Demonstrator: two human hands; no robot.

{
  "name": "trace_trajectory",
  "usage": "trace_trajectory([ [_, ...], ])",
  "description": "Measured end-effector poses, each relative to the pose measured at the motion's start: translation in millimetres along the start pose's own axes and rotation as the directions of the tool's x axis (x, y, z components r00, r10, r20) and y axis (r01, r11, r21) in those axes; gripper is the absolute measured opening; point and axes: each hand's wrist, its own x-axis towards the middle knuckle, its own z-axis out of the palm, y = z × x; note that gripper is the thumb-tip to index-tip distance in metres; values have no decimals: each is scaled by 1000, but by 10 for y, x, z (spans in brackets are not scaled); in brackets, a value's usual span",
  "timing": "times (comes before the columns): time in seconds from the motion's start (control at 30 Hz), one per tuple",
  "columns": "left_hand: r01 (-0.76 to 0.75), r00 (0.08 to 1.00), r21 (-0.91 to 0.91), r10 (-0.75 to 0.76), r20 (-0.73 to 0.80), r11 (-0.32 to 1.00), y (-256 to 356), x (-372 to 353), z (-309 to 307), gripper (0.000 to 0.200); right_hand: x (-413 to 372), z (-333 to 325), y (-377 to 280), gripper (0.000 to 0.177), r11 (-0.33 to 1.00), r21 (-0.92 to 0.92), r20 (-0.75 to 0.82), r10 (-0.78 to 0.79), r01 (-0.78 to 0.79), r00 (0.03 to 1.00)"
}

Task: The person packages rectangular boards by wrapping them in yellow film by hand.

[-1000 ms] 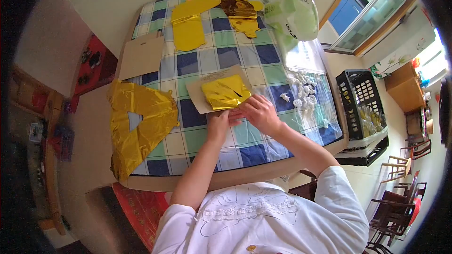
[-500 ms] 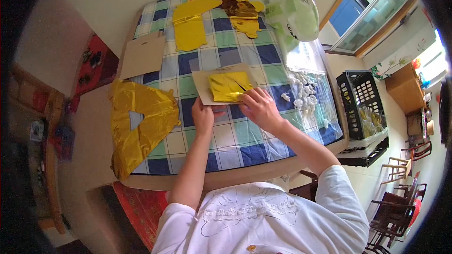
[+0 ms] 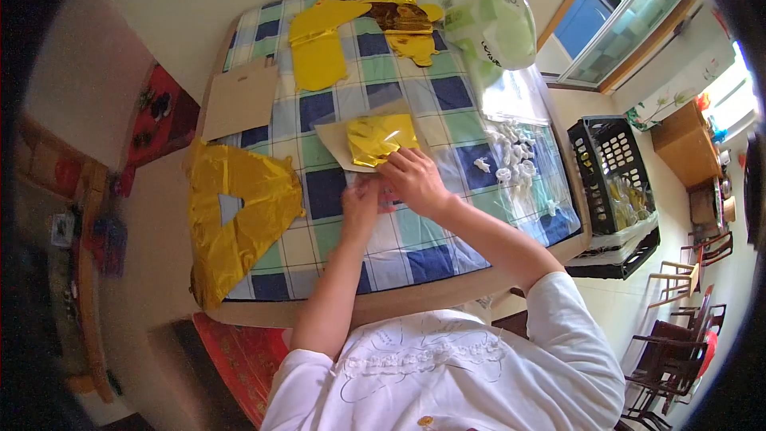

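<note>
A folded gold foil piece (image 3: 378,137) lies on a tan card (image 3: 334,139) over the checked cloth. My right hand (image 3: 413,181) grips the near edge of the foil and card, fingers pressed together. Just left of it, my left hand (image 3: 361,198) is blurred by motion, below the card and near a small transparent item with pinkish marks (image 3: 386,195). What the left fingers hold, if anything, cannot be made out. A second tan card (image 3: 238,102) lies at the left, above a flat gold foil sheet (image 3: 254,227) with a hole in it.
More gold foil (image 3: 318,56) lies at the table's far side. A green-white plastic bag (image 3: 499,24) stands at the far right, with clear film (image 3: 519,97) and white knotted pieces (image 3: 523,169) nearer. Beyond the right edge stands a black crate (image 3: 602,183).
My left hand has left the card's lower left corner and moved right and down. The card and foil are tilted differently, and my right hand has shifted slightly left.
</note>
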Motion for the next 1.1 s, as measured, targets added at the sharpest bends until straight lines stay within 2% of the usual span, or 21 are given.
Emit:
trace_trajectory([
  [0.13,-52,999,-60,53,5,997,-145,155,-7,28,77,-105,-103,25,1000,14,26,-16,16,1000],
  [0.17,-75,997,-62,76,15,995,-199,235,-29,29,54,-104,-109,22,1000,7,-12,0,0,1000],
  [0.23,-41,999,-152,37,-29,988,-99,232,-54,30,-37,-121,-81,19,999,-10,-90,33,-34,995],
  [0.27,-24,999,-199,15,-49,980,-52,223,-48,30,-85,-139,-5,19,998,-26,-56,52,-54,997],
  [0.37,15,997,-159,-28,-77,987,7,165,100,29,-223,-222,139,25,994,-78,35,84,-81,996],
  [0.5,136,984,-115,-122,126,984,-140,162,233,27,-202,-326,53,24,998,-36,26,49,-48,998],
  [0.57,172,978,-102,-157,139,980,-305,206,255,30,-233,-361,34,23,997,-64,27,44,-42,999],
  [0.67,209,968,-44,-200,154,977,-314,162,323,31,-345,-379,78,24,994,-67,121,97,-89,988],
  [0.77,234,953,15,-233,196,972,-236,31,375,31,-390,-332,182,17,988,-97,166,139,-124,976],
  [0.9,282,924,31,-280,260,959,-299,-40,291,31,-469,-207,203,16,988,-91,135,135,-123,982],
  [1.0,409,880,89,-418,227,908,-256,-251,189,32,-572,-183,157,15,987,-89,130,145,-134,981],
  [1.03,270,918,236,-323,229,933,-242,-377,148,30,-613,-207,144,14,988,-81,125,143,-133,982],
  [1.1,-19,952,502,-137,273,865,-239,-644,66,26,-629,-264,84,12,987,-42,112,159,-155,981],
])
